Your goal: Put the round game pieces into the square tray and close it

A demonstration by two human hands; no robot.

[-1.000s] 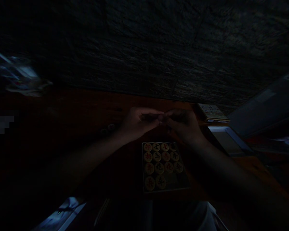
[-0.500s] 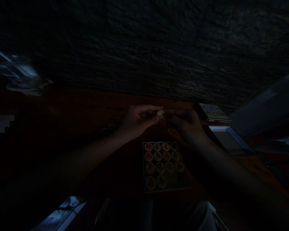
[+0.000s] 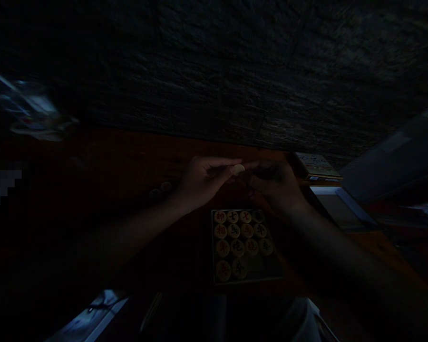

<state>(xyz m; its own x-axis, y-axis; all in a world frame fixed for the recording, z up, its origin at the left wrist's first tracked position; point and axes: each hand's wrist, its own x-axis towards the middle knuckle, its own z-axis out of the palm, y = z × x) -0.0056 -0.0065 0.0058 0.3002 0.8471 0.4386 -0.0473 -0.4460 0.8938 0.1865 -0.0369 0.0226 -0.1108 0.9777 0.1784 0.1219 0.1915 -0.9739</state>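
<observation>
In the dim head view, my left hand (image 3: 209,178) pinches a small pale round Chinese chess piece (image 3: 238,169) between thumb and fingers. My right hand (image 3: 273,183) is beside it, its index fingertip at the piece's right edge and its thumb lower and apart from it. The other right fingers are hard to make out. Below both hands lies a shallow square box (image 3: 255,263) with rows of round chess pieces marked in red or black characters. Its front right part holds no piece. Two loose chess pieces (image 3: 160,190) lie left of my left wrist.
A decorated flat box (image 3: 317,166) and an open tray-like lid (image 3: 338,206) stand at the right on the wooden table (image 3: 128,156). A blurred glassy object (image 3: 37,111) is at the far left. A rough stone wall (image 3: 214,71) rises behind the table.
My right thumb has drawn back from the chess piece, so more of its face shows. My left hand still holds it in nearly the same place. The box has not moved.
</observation>
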